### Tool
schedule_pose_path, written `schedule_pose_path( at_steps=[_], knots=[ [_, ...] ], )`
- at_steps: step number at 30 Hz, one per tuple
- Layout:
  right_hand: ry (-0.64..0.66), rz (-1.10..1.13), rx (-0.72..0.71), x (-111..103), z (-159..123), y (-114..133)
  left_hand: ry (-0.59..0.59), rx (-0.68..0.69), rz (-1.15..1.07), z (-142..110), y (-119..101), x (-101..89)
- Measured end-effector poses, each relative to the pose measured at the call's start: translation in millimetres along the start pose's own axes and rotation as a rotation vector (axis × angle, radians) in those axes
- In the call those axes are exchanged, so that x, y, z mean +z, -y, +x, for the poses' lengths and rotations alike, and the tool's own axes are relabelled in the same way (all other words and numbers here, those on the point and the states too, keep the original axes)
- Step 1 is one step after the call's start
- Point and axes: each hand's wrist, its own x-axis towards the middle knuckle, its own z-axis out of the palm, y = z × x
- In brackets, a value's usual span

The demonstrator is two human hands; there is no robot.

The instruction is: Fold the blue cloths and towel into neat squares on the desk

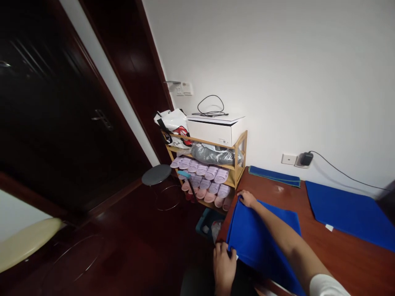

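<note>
Reddish-brown table (345, 259) on the near right, set against a white wall (277, 82); dark floor and dark door (70, 102) to the left. Blue cloth (253, 234) lies at the table's left end, folded, its left edge along the table edge; near part in shade.

Right hand (247, 199): at the far left corner of the cloth, fingers bent and drawn together, gripping the corner. Its forearm crosses above the cloth from the near right. Left hand (224, 263): at the near left corner, back of hand up, fingers curled, thumb to the right; corner held between thumb and fingers. Fingertip undersides hidden. Both hands partly closed, neither clenched. White tag (237, 257) shows just beside the left thumb.

Also on table: narrow folded cloth (274, 176) at the far edge by the wall; flat cloth (348, 209) to the right, apart from the gripped one. Beyond the table's left end: rack (236, 172) with slippers (211, 172), white box (210, 131) on top.
</note>
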Motion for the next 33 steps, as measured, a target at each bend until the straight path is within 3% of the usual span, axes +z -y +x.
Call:
schedule_pose_path(
  at_steps=[5, 9, 15, 18, 22, 24, 28, 30, 33],
  knots=[
    [0.092, -0.106, 0.085, 1.0, 1.5, -8.9, -0.022, -0.010, -0.035, 0.1, -2.6, 4.9],
    [0.133, -0.110, 0.102, -4.7, 3.3, -4.1, 0.063, -0.106, -0.092, 7.4, -3.6, -3.1],
    [0.105, -0.020, 0.003, -41.8, -12.7, 3.3, 0.208, -0.141, -0.132, 22.1, -7.2, -26.6],
    [0.065, 0.043, -0.065, -81.3, -29.2, -1.1, 0.140, -0.123, -0.327, 30.5, -10.7, -38.8],
    [-0.014, 0.121, -0.110, -160.0, -68.1, -16.9, 0.064, -0.015, -0.626, 53.3, -24.7, -69.3],
    [-0.068, 0.191, -0.119, -206.8, -98.0, -22.4, 0.071, 0.075, -0.685, 67.7, -39.3, -96.3],
    [-0.169, 0.391, -0.113, -291.0, -172.8, -14.6, 0.022, 0.343, -0.772, 87.8, -81.6, -168.0],
    [-0.195, 0.454, -0.095, -318.5, -208.9, -3.1, -0.053, 0.431, -0.742, 92.7, -104.6, -202.1],
    [-0.244, 0.537, -0.065, -339.0, -250.5, 14.4, -0.104, 0.494, -0.751, 99.2, -136.3, -236.0]
  ],
)
